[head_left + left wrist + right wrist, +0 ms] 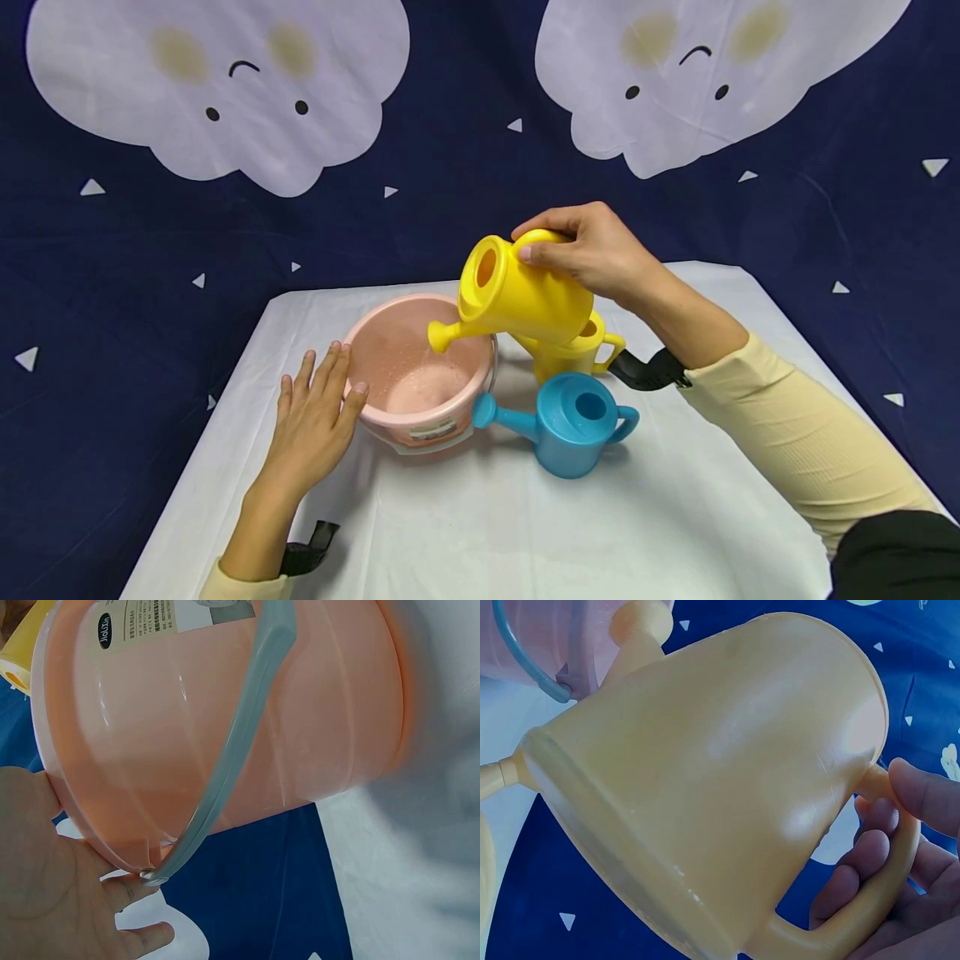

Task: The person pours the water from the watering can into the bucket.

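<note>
My right hand [603,254] grips a yellow watering can [528,296] by its handle and holds it tilted in the air. The spout points down over a pink bucket [378,358], where thin streaks and droplets of water show below it. In the right wrist view the fingers [866,855] curl round the can's handle [881,900]. My left hand [318,417] lies with straight, spread fingers against the bucket's left rim. The left wrist view shows its fingertips at the rim, near the joint of the grey bucket handle [240,742].
A blue watering can [573,442] stands right of the bucket, its spout toward it. Behind it, partly hidden by the raised can, stands another yellow watering can [570,360]. A white cloth [465,533] covers the table; a dark blue cloud-patterned backdrop [450,225] hangs behind.
</note>
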`<state>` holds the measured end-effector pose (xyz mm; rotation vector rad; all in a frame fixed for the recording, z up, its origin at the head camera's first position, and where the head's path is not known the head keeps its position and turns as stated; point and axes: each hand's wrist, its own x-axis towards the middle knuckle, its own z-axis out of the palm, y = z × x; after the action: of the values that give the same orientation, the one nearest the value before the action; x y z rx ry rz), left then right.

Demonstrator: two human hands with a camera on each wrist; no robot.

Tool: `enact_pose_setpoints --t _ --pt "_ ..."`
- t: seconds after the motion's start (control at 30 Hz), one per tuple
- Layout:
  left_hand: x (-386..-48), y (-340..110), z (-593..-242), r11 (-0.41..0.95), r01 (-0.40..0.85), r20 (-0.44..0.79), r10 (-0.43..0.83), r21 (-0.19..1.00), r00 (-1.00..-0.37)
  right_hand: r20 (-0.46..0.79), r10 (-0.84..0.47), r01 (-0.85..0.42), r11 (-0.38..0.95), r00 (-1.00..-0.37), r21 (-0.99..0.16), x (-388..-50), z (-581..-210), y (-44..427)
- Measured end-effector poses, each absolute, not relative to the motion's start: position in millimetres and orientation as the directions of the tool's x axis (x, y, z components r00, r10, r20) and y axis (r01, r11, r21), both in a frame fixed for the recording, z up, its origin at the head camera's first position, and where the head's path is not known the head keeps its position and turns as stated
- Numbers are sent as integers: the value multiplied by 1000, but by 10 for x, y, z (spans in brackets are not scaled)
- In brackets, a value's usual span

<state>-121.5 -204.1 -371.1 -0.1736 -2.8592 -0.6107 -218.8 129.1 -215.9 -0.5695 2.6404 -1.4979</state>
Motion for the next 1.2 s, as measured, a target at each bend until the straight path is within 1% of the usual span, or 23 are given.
enact_pose_setpoints --t 0.6,1.2 --pt "-1205 -2032 -3681 910 148 207 70 388 -976 126 -345 -289 476 -930 -831 -2177 -2147 1281" --pt "-1206 -2029 -3688 911 154 212 76 383 -974 117 -350 -286 481 -929 -829 -2167 -2115 1267"
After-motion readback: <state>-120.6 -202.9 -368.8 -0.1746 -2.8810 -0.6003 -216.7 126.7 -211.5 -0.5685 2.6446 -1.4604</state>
